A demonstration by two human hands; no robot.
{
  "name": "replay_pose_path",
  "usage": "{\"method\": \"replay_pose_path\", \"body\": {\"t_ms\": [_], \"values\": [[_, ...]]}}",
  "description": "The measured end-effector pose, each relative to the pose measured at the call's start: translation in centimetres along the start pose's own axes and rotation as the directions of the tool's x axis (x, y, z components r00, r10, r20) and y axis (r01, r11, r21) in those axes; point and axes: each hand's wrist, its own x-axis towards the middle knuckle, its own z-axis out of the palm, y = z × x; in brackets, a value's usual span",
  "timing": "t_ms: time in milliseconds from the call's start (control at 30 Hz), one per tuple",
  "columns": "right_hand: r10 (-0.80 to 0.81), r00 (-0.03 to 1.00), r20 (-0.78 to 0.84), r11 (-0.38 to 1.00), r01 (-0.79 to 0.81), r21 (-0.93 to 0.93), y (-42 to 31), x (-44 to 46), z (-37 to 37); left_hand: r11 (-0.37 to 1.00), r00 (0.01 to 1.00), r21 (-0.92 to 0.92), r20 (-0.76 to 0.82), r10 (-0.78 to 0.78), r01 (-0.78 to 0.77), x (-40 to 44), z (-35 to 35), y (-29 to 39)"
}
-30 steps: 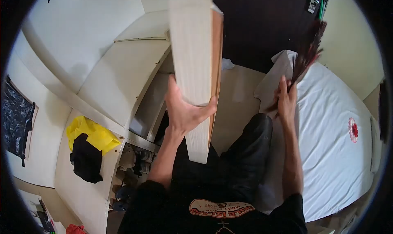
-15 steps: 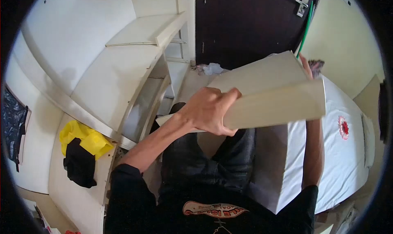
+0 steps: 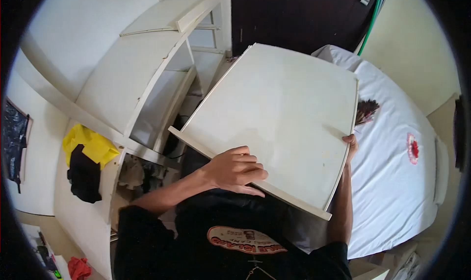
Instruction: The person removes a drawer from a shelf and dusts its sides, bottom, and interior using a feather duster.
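A large white drawer (image 3: 279, 103) lies across my lap, with a broad flat face upward and a raised front strip along the edge nearest me. My left hand (image 3: 236, 171) is closed over that front strip near its middle, fingers bent on the top and thumb below the edge. On the right side of the drawer, my right hand (image 3: 351, 147) grips the edge with its thumb on top; its other fingers are mostly hidden.
To the left stands a white cabinet unit (image 3: 113, 69) with open compartments. Yellow cloth (image 3: 88, 145) and black cloth (image 3: 84, 177) lie on its ledge. A bed with a white sheet (image 3: 387, 191) is at right; a dark door (image 3: 294, 17) is ahead. A brush-like bundle (image 3: 366, 111) rests on the bed.
The drawer has turned from a tilted, edge-on pose to lying flat with its broad face up. My left hand has moved down, and my right hand down and left along its side.
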Motion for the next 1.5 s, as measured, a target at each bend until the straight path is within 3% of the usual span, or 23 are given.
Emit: {"method": "replay_pose_path", "body": {"t_ms": [67,100,133,167,200,233,300,333,400,433,467,500,633,733,767,867,900,1033,1133,1233,1333,1433,1500], "values": [[0.092,0.996,0.020,0.988,-0.093,0.122,1.5,-0.9,-0.2,0.984,0.976,-0.107,-0.147,-0.158,0.143,-1.6,0.3,0.5],[0.085,0.994,0.072,0.972,-0.098,0.216,-1.5,-2.5,2.2,0.963,0.909,-0.081,-0.319,-0.268,0.256,-3.6,0.8,0.3],[0.060,0.996,0.070,0.989,-0.069,0.130,-0.8,-2.6,1.7,0.878,0.739,0.008,-0.544,-0.398,0.479,-5.0,1.0,0.8],[0.032,0.997,0.071,0.998,-0.035,0.042,0.0,-2.4,0.9,0.820,0.508,-0.111,-0.735,-0.448,0.562,-6.4,1.9,0.3],[0.001,0.997,0.073,0.999,0.002,-0.044,0.5,-2.4,0.7,0.554,0.182,-0.289,-0.743,-0.644,0.781,-8.5,2.4,0.4],[-0.034,0.996,0.088,0.993,0.044,-0.108,0.9,-2.6,0.9,0.329,-0.185,-0.493,-0.736,-0.651,0.805,-9.6,3.1,-0.4],[-0.088,0.985,0.146,0.963,0.121,-0.241,1.4,-3.1,1.6,0.206,-0.342,-0.913,-0.331,-0.880,0.354,-11.7,2.7,-1.0],[0.068,0.987,0.145,0.988,-0.046,-0.145,1.6,-3.2,2.3,0.080,-0.315,-0.994,-0.098,-0.944,0.071,-12.3,2.4,-1.5],[0.377,0.909,0.179,0.921,-0.389,0.033,1.8,-4.2,3.5,0.048,-0.310,-0.999,-0.054,-0.949,0.025,-12.7,1.8,-3.1],[0.343,0.930,0.128,0.937,-0.348,0.016,2.2,-4.8,4.9,-0.010,-0.287,-1.000,0.008,-0.958,0.006,-13.0,0.9,-3.8],[0.483,0.866,0.126,0.863,-0.496,0.100,1.8,-5.1,5.7,-0.070,-0.260,-0.997,0.071,-0.963,-0.012,-13.2,0.3,-4.4],[0.514,0.838,0.185,0.846,-0.530,0.052,2.0,-5.2,5.7,-0.069,-0.359,-0.997,0.081,-0.930,-0.046,-13.7,0.8,-5.1],[0.571,0.800,0.183,0.820,-0.565,-0.086,0.9,-5.3,7.2,0.072,-0.294,-0.986,-0.025,-0.956,-0.153,-15.1,2.9,-5.4],[0.487,0.849,0.205,0.813,-0.355,-0.462,1.0,-4.4,7.4,0.137,-0.280,-0.970,-0.077,-0.957,-0.202,-15.0,3.3,-5.0],[0.291,0.902,0.318,0.825,-0.069,-0.560,0.6,-4.6,7.2,0.151,-0.287,-0.967,-0.087,-0.954,-0.207,-14.9,3.1,-4.9],[0.477,0.879,-0.019,0.609,-0.345,-0.714,-3.2,-4.5,8.7,0.207,-0.358,-0.961,-0.131,-0.924,-0.183,-15.9,3.7,-5.2],[0.355,0.935,0.014,0.524,-0.186,-0.831,-3.2,-4.5,7.6,0.227,-0.382,-0.960,-0.149,-0.912,-0.166,-16.3,3.9,-5.6],[0.242,0.947,0.212,0.506,0.064,-0.860,-4.8,-4.5,7.5,0.215,-0.410,-0.965,-0.138,-0.901,-0.147,-16.2,3.0,-6.5],[0.042,0.863,0.504,0.563,0.396,-0.725,-5.6,-5.6,7.8,0.233,-0.388,-0.967,-0.177,-0.905,-0.103,-17.7,2.8,-7.3],[0.026,0.757,0.653,0.396,0.591,-0.702,-7.3,-7.7,8.7,0.293,-0.366,-0.954,-0.295,-0.882,0.065,-20.5,2.5,-9.1],[0.363,0.761,0.538,0.452,0.361,-0.816,-8.1,-8.9,8.5,0.247,-0.402,-0.968,-0.239,-0.884,0.031,-19.8,0.7,-10.6],[0.360,0.779,0.513,0.428,0.351,-0.833,-7.1,-10.6,7.7,0.192,-0.439,-0.981,-0.169,-0.883,-0.008,-16.9,-1.0,-10.9],[0.283,0.717,0.637,0.481,0.469,-0.741,-7.1,-11.6,7.0,0.172,-0.383,-0.985,-0.161,-0.910,0.007,-17.4,-1.3,-11.7]]}}
